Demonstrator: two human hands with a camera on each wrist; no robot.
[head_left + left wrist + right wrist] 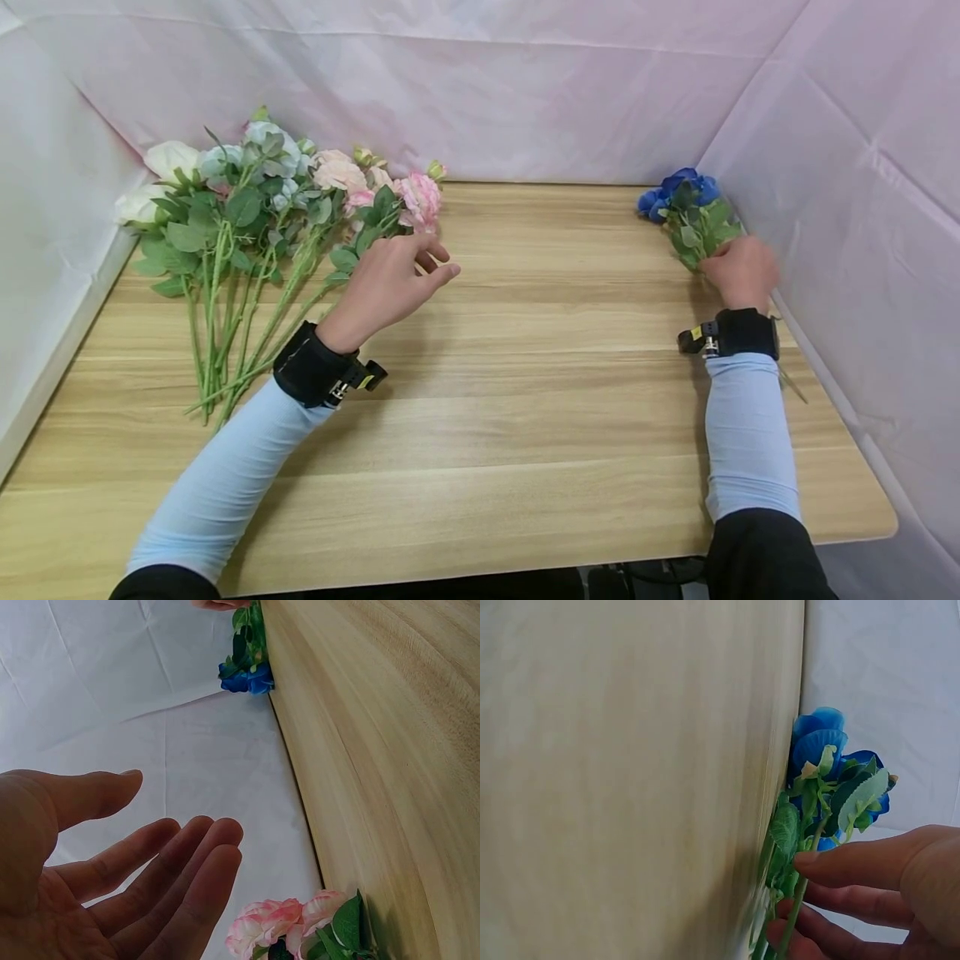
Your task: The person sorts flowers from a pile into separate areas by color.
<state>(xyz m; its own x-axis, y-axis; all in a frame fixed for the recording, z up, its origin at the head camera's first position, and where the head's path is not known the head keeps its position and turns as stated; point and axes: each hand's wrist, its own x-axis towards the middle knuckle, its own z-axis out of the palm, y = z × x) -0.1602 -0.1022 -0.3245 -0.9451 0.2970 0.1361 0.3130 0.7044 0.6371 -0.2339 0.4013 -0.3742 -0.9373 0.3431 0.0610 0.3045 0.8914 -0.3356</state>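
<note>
A blue artificial rose stem lies at the table's far right, close to the cloth wall. My right hand holds it by the leafy stem below the blooms. In the right wrist view the stem runs between the thumb and fingers of that hand, with the blue blooms beyond. My left hand hovers with relaxed, spread fingers just right of a pink rose. The left wrist view shows the empty palm, the pink rose and the distant blue blooms.
A bunch of white, pale blue and pink artificial flowers lies at the far left of the wooden table, stems towards me. Pale cloth walls close in the left, back and right sides.
</note>
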